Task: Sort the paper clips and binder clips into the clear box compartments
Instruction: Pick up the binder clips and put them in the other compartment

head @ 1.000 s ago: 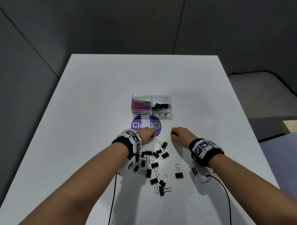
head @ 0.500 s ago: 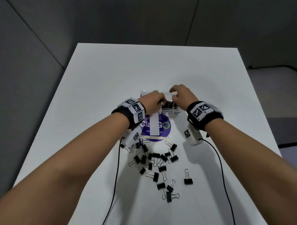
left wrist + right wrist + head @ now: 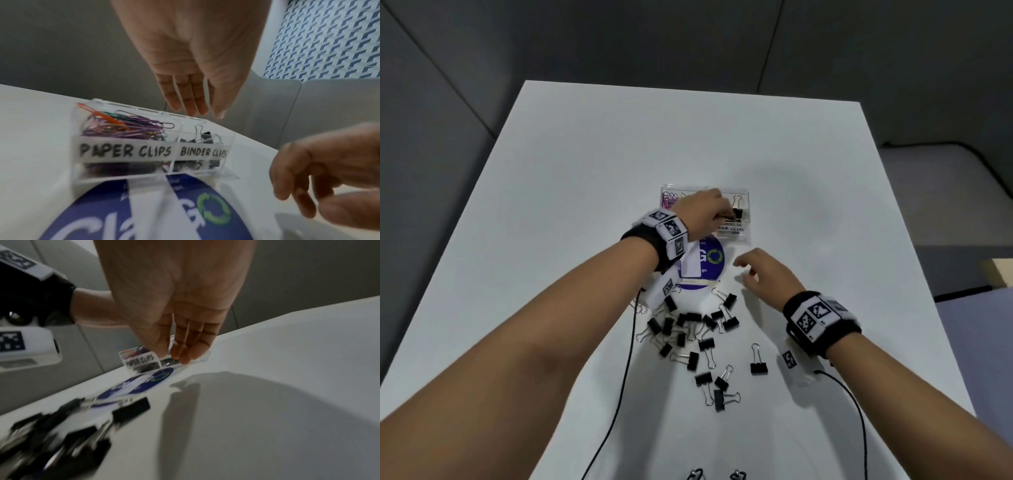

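The clear two-compartment box [image 3: 747,202] stands mid-table, labelled PAPER CLIPS and BINDER CLIPS [image 3: 125,151]. Coloured paper clips [image 3: 125,128] fill its left compartment and black binder clips [image 3: 202,138] lie in its right one. My left hand [image 3: 717,214] hovers over the binder-clip side. In the left wrist view its fingers [image 3: 192,107] hang straight and hold nothing. My right hand [image 3: 744,272] is nearer me, between the box and the pile. Its fingers [image 3: 189,353] are loosely extended and empty. Several loose binder clips [image 3: 690,327] lie scattered in front of the box.
A round purple sticker [image 3: 710,260] lies flat on the white table [image 3: 585,171] just before the box. Black cables [image 3: 627,359] run from both wrists towards me. Two more binder clips [image 3: 695,474] sit at the near edge.
Half a second ago both hands were at the box. The right hand has since drawn back towards the pile, and the left hand stays over the binder-clip compartment with its fingers spread.
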A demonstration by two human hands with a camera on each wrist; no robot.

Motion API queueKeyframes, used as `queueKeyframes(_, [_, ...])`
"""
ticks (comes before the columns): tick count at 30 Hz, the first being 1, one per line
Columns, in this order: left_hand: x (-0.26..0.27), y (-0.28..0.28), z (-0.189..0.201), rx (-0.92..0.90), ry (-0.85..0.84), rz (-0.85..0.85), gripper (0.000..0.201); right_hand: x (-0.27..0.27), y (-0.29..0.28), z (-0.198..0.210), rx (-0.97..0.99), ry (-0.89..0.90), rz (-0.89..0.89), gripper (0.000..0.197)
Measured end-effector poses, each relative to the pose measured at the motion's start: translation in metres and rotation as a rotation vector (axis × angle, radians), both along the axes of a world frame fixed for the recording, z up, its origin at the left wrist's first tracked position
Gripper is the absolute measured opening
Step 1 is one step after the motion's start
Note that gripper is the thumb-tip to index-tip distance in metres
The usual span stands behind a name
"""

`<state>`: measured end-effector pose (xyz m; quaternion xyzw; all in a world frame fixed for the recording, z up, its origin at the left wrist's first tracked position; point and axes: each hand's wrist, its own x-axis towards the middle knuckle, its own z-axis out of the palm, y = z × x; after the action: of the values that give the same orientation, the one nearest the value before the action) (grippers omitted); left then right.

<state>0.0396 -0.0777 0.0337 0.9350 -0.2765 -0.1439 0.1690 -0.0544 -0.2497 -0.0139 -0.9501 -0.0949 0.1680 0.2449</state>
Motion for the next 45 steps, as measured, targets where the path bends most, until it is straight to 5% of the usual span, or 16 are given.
queueKeyframes(6, [-0.060, 0.064, -0.016, 0.289, 0.072, 0.007, 0.028, -0.022, 0.021, -0.006, -0.249, 0.084, -0.007, 0.034])
queueKeyframes(9, [-0.079, 0.094, -0.029, 0.386, 0.195, 0.168, 0.048, -0.023, 0.032, -0.006, -0.256, 0.133, -0.030, 0.040])
queueKeyframes(13, [-0.101, 0.119, -0.042, 0.299, 0.365, 0.285, 0.070, -0.027, 0.048, -0.008, -0.266, 0.167, -0.024, 0.036])
queueKeyframes(20, [-0.127, 0.109, -0.056, 0.211, 0.291, 0.358, 0.031, -0.031, 0.054, -0.008, -0.178, 0.210, -0.124, 0.029])
queueKeyframes(26, [-0.135, 0.100, -0.053, 0.410, 0.132, 0.212, 0.035, -0.033, 0.043, 0.002, -0.142, 0.154, -0.189, 0.003])
queueKeyframes(30, [-0.134, 0.103, -0.052, 0.500, 0.094, 0.130, 0.036, -0.032, 0.036, 0.010, -0.126, 0.173, -0.210, 0.018])
queueKeyframes(40, [-0.118, 0.097, -0.039, 0.394, 0.175, 0.194, 0.028, -0.051, 0.039, 0.002, -0.361, 0.299, -0.171, 0.041])
queueKeyframes(44, [-0.116, 0.093, -0.040, 0.351, 0.182, 0.231, 0.034, -0.048, 0.045, -0.001, -0.309, 0.343, -0.205, 0.016])
queueKeyframes(45, [-0.116, 0.092, -0.042, 0.328, 0.185, 0.259, 0.032, -0.047, 0.046, -0.002, -0.297, 0.351, -0.225, 0.023])
